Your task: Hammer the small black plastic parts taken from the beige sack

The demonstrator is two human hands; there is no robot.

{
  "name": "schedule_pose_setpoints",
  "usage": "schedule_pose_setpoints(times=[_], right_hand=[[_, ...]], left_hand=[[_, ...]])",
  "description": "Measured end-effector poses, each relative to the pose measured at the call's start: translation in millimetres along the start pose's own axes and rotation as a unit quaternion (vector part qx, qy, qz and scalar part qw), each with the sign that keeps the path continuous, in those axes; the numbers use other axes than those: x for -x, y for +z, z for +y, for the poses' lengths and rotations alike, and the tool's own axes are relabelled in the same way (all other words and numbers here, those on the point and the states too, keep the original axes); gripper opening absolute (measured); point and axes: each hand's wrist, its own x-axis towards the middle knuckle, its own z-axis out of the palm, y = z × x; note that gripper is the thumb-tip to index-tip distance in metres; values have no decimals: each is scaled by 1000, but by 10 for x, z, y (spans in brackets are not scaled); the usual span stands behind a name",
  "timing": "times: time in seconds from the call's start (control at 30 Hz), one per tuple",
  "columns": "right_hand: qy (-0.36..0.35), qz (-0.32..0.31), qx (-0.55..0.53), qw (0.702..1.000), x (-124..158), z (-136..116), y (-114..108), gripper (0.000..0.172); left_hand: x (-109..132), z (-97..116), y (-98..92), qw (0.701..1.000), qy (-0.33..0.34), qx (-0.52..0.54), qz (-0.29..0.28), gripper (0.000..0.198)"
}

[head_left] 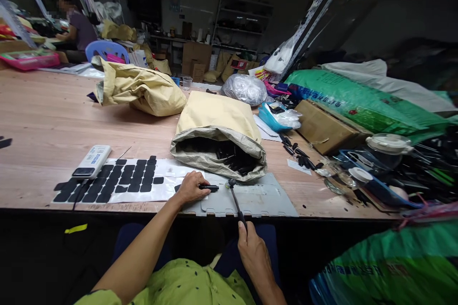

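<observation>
Clocking from the black rod [213, 188], the wooden table [53, 105] carries a green sack [358, 95] at two. Just beyond, an open cream sack [220, 112] crowds twelve, black pieces [236, 157] inside; another cream sack [153, 90] slumps at eleven. Past one, a blue container [269, 121] holds clear plastic. The right hand [253, 246], at five, grips a hammer [236, 204], head near the rod; the left hand [193, 188] pinches the rod at nine.

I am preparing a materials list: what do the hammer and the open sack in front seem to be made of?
The hammer: shaft probably smooth metal, since it shines; handle dull and dark, perhaps rubber or plastic. The open sack: matte, probably paper or woven plastic, judging by its dull cream outside and crinkled greyish rim.
</observation>
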Motion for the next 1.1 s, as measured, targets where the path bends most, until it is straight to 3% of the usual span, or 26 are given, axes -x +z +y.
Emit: schedule_pose_setpoints(times=[0.17, 0.3, 0.43, 0.53, 0.77, 0.9, 1.0, 1.1], right_hand=[[9, -2, 31, 999, -20, -32, 61, 34], [5, -5, 27, 1000, -29, -34, 75, 36], [2, 5, 27, 1000, -41, -11, 90, 36], [0, 10, 31, 999, -50, 12, 110, 35], [4, -3, 21, 1000, -46, 10, 101, 37], [4, -5, 19, 1000, -47, 8, 91, 38], [-1, -8, 21, 1000, -50, 23, 98, 39], [-2, -7, 26, 1000, -49, 40, 113, 39]], left_hand=[[77, 86, -73, 999, 9, 36, -25, 16], [424, 205, -91, 990, 72, 80, -96, 19], [739, 250, -54, 982, 106, -13, -157, 21], [793, 254, -32, 976, 116, -58, -175, 21], [790, 242, -1, 974, 122, -77, -174, 20], [762, 303, -54, 981, 98, -34, -165, 14], [528, 393, -131, 991, 37, 41, -125, 8], [48, 477, -182, 996, -40, 81, -25, 19]])
